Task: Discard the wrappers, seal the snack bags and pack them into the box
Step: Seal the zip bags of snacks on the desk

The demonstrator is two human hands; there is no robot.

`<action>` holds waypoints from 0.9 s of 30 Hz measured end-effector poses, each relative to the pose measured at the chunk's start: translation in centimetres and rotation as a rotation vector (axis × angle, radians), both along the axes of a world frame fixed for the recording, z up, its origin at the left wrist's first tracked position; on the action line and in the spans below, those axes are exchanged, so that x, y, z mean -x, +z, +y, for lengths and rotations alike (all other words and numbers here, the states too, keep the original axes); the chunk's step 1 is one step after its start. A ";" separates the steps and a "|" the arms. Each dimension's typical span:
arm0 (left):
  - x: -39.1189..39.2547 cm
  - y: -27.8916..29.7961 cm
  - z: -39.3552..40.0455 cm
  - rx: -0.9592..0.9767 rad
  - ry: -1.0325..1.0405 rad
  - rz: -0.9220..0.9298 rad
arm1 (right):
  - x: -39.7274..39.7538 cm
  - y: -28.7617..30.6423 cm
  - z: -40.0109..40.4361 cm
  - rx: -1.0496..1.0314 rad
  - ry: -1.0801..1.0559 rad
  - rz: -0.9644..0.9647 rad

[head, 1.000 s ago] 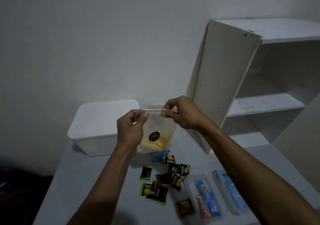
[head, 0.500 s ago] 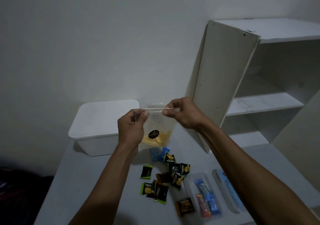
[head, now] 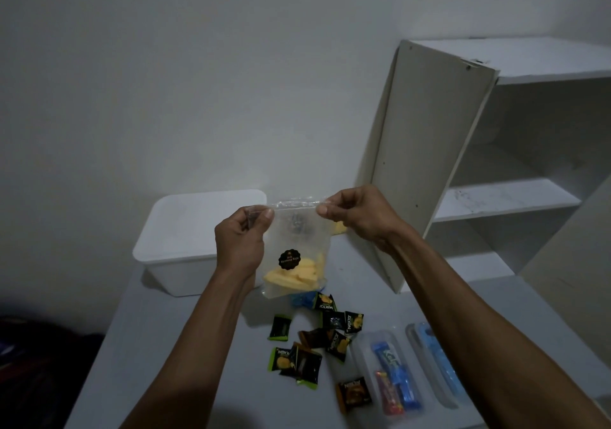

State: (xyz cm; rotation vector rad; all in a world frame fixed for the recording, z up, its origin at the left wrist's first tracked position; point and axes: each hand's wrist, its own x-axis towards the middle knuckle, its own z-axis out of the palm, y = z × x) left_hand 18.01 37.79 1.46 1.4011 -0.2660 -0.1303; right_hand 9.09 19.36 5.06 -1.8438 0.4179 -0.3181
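Observation:
A clear zip snack bag [head: 297, 247] with yellow chips and a round black label hangs in the air above the table. My left hand [head: 239, 242] pinches its top left corner. My right hand [head: 355, 215] pinches the top right corner, and the zip strip is stretched between them. Behind the bag sits a white plastic box [head: 185, 243] with its lid on. Below the bag several small dark snack wrappers [head: 325, 332] with green or brown edges lie scattered on the table [head: 158, 356].
A clear tray [head: 393, 372] holding blue and red packets lies at the front right, with a clear lid [head: 436, 366] beside it. A white shelf unit [head: 489, 171] with an open door stands at the right. A blue packet [head: 302, 299] lies under the bag.
Both hands keep hold of the bag's top; the bag has tilted slightly and the hands sit a little lower and farther apart along the zip.

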 end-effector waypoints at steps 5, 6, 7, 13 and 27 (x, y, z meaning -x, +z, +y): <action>0.0 -0.2 -0.1 -0.016 0.002 0.034 | -0.1 -0.3 0.0 0.055 -0.030 -0.039; 0.0 -0.2 -0.1 -0.018 0.003 0.037 | -0.2 -0.3 -0.1 0.065 -0.018 -0.035; 0.0 -0.1 -0.1 -0.022 0.000 0.035 | -0.2 -0.1 -0.2 0.066 0.002 -0.023; 0.5 -0.1 -0.7 -0.055 -0.062 0.017 | -0.6 0.0 0.7 0.115 0.060 0.030; 1.3 0.0 -0.3 -0.057 -0.144 0.080 | 1.2 -0.7 0.3 -0.033 -0.006 -0.033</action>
